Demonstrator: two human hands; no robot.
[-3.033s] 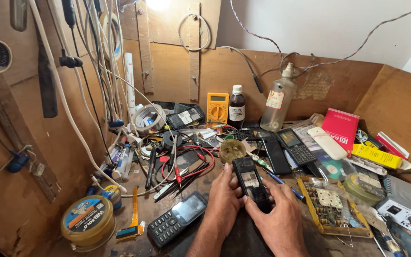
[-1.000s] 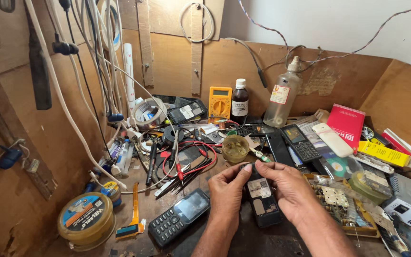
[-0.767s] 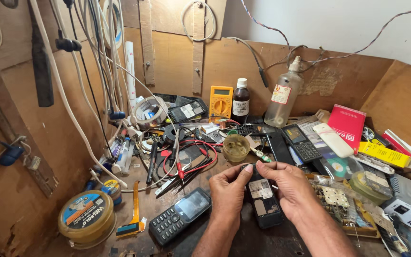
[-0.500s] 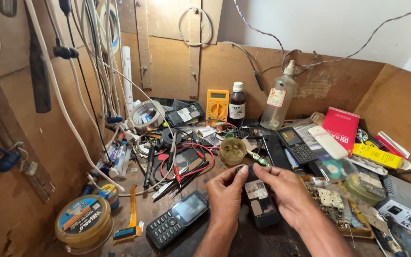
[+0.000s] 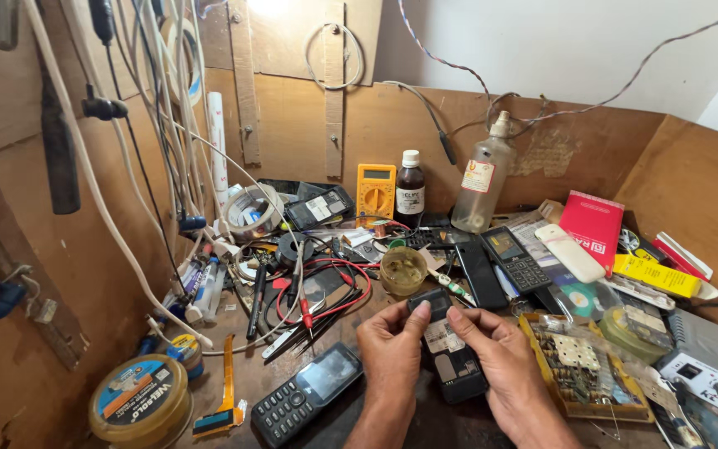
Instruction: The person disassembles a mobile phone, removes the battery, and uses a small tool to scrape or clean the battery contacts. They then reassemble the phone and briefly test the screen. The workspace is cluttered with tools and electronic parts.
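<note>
Opened black phone [image 5: 450, 353], bench [image 5: 243, 378] centre: left hand [image 5: 392, 353] at 9 o'clock and right hand [image 5: 500, 357] at 3 o'clock are gripping it, fingers closing round its top edge; keypad phone [image 5: 305, 392] is lying at 8 o'clock.

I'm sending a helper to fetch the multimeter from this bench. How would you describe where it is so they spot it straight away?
Look along the wooden back wall of the bench, about the middle. The multimeter stands there, just left of the dark brown bottle with a white cap. It is the only orange-yellow box there, with a small screen above a round dial.
</note>
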